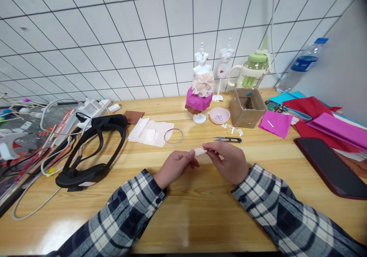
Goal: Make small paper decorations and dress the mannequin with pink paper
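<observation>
A: Start at the grip.

B: Small pale cloth piece [200,151], pinched at both ends. Left hand [174,167] has the left end under its thumb; right hand [231,163] nips the right end between thumb and forefinger. Folds too small to read.

A: Position, taking the cardboard box [246,117] as marker?

B: Cloth piece is in front of the box and to its left, over the wooden table [186,219].

A: Nearest items?

B: Snips [229,139], lying in front of the box, just beyond the right hand. Pink bowl [220,122], just left of the box, small bits inside.

A: Further out?

B: Dress form [200,101], left of the box past the bowl, wearing magenta and pale cloth. Metal ring [182,135], well left of the box, partly over a pale sheet [136,132]. Green-lidded cup [257,57], behind the box. Magenta square [276,124], just right of the box. Phone [329,167], further right and nearer the wearer.
</observation>
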`<state>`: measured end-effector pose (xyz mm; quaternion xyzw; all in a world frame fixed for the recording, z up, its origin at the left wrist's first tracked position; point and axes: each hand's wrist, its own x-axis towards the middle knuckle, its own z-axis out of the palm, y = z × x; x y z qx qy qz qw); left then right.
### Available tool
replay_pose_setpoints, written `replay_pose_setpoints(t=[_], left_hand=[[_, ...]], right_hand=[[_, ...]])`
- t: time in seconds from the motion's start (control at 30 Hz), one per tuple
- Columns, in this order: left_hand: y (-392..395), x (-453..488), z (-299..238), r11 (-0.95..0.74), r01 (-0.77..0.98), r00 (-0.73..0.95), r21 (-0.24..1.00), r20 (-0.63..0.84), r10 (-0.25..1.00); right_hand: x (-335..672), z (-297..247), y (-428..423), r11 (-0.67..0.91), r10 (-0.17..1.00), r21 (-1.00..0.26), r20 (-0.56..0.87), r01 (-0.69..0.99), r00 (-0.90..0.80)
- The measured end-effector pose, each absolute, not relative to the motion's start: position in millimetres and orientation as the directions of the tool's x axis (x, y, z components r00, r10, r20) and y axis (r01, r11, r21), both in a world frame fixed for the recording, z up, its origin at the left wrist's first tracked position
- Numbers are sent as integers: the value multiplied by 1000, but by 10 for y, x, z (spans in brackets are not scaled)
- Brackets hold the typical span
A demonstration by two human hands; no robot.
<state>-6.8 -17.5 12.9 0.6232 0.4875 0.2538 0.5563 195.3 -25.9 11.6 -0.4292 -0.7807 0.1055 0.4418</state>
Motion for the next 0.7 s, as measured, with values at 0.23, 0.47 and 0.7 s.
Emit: replay_pose_setpoints(t=[0.23,0.47,0.7], left_hand=[[-141,-80,57,200,59,367,978,-207,907],[-183,-39,129,-93,307,356,947,-23,934],[-187,-45,97,-193,413,374,890,27,927]], right_hand=[[1948,101,-262,709,696,-506,616,492,-369],[1931,126,-243,476,879,-797,445,372,-173],[1859,14,-178,150,971,-968,106,199,-216]])
